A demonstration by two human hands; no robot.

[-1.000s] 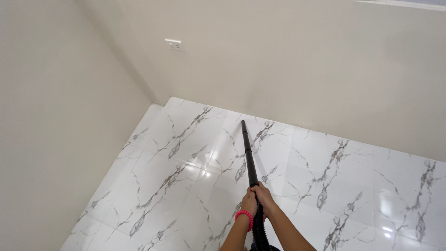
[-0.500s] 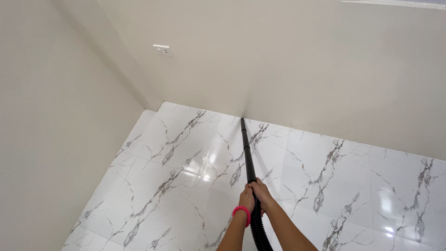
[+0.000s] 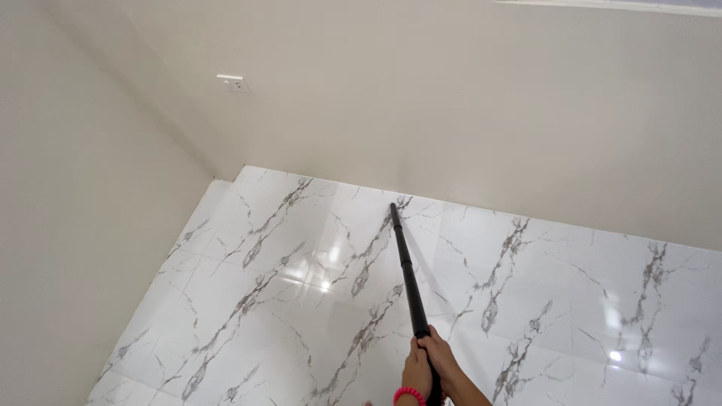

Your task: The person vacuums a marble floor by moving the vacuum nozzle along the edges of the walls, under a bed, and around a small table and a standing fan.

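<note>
Between both hands' fingers [image 3: 438,359], black tube [image 3: 407,271]

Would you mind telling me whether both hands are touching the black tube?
Touching. The head view shows the left hand and right hand both wrapped around the black tube.

A long, slim black vacuum wand [image 3: 406,267], made of jointed rigid sections, slants up and away from the near bottom edge toward the far wall. Its far tip rests on the white marble-veined floor just short of the wall's base. Its near end is gripped low in view, slightly right of centre.
</note>
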